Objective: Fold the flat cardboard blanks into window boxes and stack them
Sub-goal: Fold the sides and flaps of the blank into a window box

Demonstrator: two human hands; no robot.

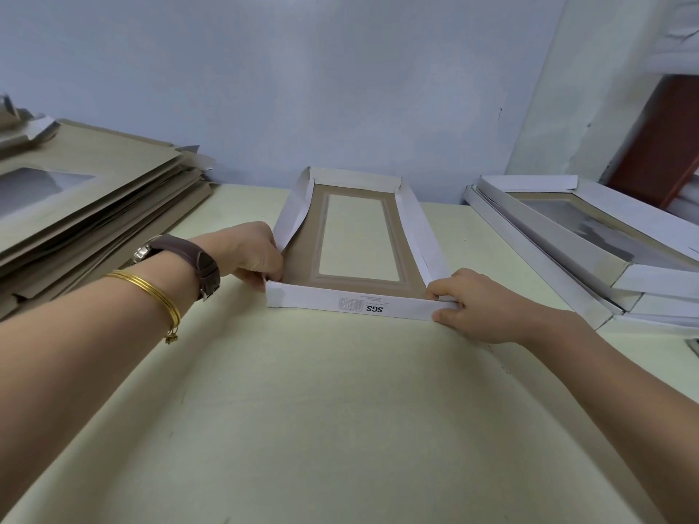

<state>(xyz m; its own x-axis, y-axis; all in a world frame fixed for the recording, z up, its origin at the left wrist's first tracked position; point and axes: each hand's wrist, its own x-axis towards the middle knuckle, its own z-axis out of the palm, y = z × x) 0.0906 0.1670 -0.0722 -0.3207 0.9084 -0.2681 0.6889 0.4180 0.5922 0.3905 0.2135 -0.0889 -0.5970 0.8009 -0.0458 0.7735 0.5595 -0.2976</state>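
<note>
A half-folded window box (412, 228) lies on the pale table (340, 410), white walls raised round a brown base with a clear rectangular window. My left hand (253, 255) pinches the near left corner, where the left wall still leans inward. At the near right corner my right hand (472, 302) pinches the front wall, which carries a small printed label, against the right wall.
A thick pile of flat brown blanks (87, 206) with window cut-outs sits at the left. Folded white window boxes (590, 240) are stacked at the right. A pale wall stands close behind the table. A dark red door frame (658, 141) shows at far right.
</note>
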